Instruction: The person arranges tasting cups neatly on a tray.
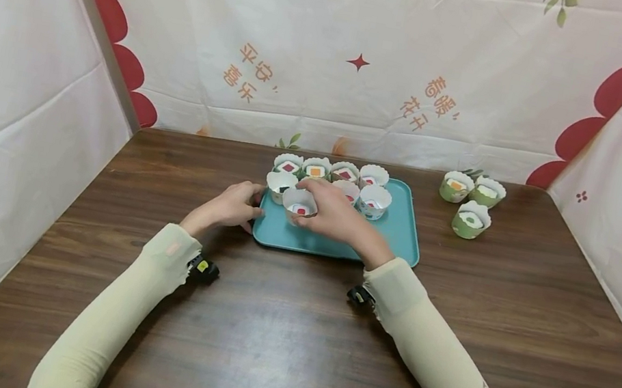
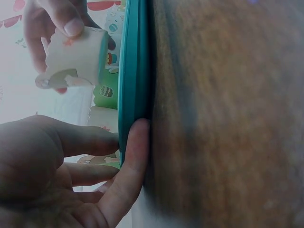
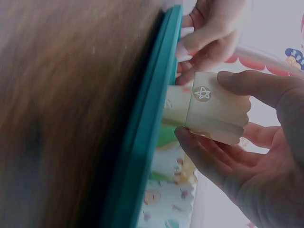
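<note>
My right hand holds a white paper baking cup between thumb and fingers. The cup contains a white piece with a red centre. In the right wrist view this cup shows a star print and hovers beside the tray's rim, with other cups behind it. At the tray's left edge, my left hand grips the rim of the teal tray. Its fingers lie on both sides of that rim in the left wrist view. Several filled cups stand in two rows on the tray's back part; my right hand partly hides the front row.
Three green paper cups with light fillings, among them a nearer cup, stand at the table's back right. The brown wooden table meets a printed white cloth behind, with more cloth at both sides.
</note>
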{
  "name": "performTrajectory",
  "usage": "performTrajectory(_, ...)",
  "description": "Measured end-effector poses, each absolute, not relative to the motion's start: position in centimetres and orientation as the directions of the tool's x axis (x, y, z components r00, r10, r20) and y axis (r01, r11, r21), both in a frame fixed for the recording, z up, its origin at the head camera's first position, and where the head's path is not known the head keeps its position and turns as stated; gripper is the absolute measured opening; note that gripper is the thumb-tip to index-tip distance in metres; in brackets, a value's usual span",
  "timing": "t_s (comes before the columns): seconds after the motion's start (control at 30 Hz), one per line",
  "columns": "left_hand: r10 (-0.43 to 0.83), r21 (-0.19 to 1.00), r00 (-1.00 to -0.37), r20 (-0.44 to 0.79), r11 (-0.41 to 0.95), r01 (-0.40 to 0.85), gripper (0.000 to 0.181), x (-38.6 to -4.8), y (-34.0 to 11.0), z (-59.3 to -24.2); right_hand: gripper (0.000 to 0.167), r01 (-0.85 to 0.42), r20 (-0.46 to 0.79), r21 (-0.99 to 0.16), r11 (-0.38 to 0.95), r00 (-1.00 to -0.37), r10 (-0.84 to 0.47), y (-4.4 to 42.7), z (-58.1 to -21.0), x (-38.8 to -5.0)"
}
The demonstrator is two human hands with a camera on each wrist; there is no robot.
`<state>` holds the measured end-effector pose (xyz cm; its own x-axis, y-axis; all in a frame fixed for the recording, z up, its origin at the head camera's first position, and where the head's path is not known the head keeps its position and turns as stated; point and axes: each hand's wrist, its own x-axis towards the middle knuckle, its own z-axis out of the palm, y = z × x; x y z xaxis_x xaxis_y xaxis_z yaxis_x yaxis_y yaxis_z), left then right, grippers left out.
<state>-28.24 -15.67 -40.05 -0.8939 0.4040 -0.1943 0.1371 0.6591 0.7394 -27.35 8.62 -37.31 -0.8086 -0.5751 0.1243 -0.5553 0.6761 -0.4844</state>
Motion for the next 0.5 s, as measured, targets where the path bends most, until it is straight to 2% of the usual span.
performTrajectory(0.23,0.404,0.745,-0.893,-0.199,0.654,0.13,0.053,-28.4,-15.7,-40.2,0.057,-0.538,0.107,-0.479,0.694,-0.82,-0.562,6.7,-38.1,-27.2)
performTrajectory(0.5,0.396,0.747,-0.895,-0.203,0.654,0.12,0.057,-28.5,-15.7,-40.3,0.057,-0.506,0.112,-0.469,0.724,-0.847,-0.519,5.2,-38.4,-27.0)
